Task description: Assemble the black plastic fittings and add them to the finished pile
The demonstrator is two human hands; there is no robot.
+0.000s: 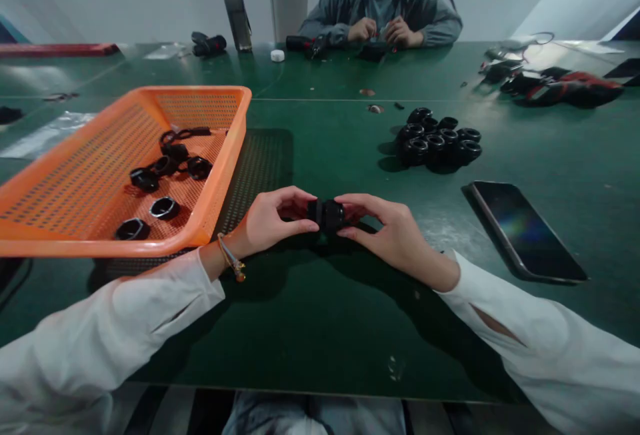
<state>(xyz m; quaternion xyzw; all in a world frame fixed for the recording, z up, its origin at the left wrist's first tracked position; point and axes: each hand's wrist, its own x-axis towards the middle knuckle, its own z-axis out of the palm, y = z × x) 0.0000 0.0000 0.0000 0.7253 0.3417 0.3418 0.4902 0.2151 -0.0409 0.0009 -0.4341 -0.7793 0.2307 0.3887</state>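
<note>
While hands (270,218) hold black piece (331,216), orange basket (75,248) contains black parts (145,179).

Glossy black rings, orange plastic basket (231,175), smooth green tabletop (320,328).

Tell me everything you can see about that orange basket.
The orange, plastic-looking basket is shallow, with a smooth rim and perforated walls and floor. It stands upright on the green table, left of the left hand, holding several small black parts, some ring-shaped. Whether the left forearm touches its near rim, I cannot tell.
</note>
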